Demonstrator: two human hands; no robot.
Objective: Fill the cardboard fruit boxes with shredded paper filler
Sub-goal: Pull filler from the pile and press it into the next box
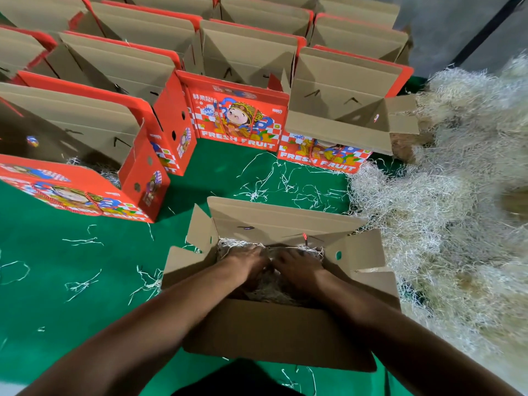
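The left hand (pixel 248 260) and the right hand (pixel 298 265) are both down inside the open box (pixel 280 332) at the near middle of the green floor covering (pixel 71 281), palms down and fingers spread flat on the shredded paper filler (pixel 265 290) in it. They sit side by side, almost touching, and seem to be pressing the filler down, not grasping it; whether any strands are pinched underneath I cannot tell.

Going left to right: at the left edge of the covering a red box (pixel 85 178) shows a little filler in its bottom. Behind and beside it stand rows of opened fruit boxes (pixel 245 52), reaching toward the far edge; their insides are mostly hidden, and those I can see into look bare. A red box printed FRESH FRUIT (pixel 343 121) stands right of centre, its flaps open. Along the right edge lies the big heap of filler (pixel 457 210), touching the working box's right flap.

By my reading the task is early: one box being packed, one partly started, many left.

For room, the working box's flaps (pixel 200 235) stand up around the wrists, so the hands should lift straight up. A bare green patch with loose strands (pixel 285 181) separates it from the boxes behind; the heap is close for the right hand.
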